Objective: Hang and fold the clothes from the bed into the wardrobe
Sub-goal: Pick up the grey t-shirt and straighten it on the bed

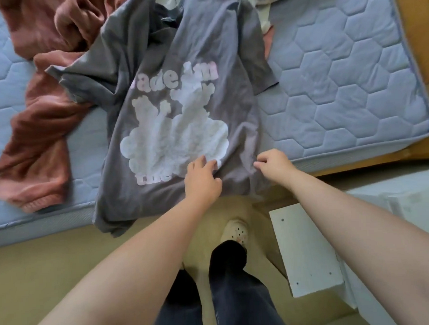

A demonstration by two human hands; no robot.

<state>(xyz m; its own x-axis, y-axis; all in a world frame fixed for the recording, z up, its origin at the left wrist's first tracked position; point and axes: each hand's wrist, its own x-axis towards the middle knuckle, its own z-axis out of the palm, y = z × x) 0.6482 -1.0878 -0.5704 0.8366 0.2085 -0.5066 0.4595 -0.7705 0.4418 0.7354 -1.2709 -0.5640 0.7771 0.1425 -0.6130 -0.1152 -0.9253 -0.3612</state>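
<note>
A grey T-shirt (183, 129) with a white and pink print lies spread on the bed (340, 97), its hem hanging over the near edge. My left hand (202, 178) rests on the shirt's lower part and pinches a small fold of cloth beside the print. My right hand (274, 164) is at the shirt's right side seam, fingers curled, fingertips pinched together on the fabric. A rust-pink garment (44, 134) lies crumpled to the left, partly under the shirt's sleeve.
More clothes are piled at the far edge of the bed (169, 8). A white furniture panel (306, 249) stands on the floor at the right. My legs and a light clog (235, 232) stand on the tan floor (54, 272) by the bed.
</note>
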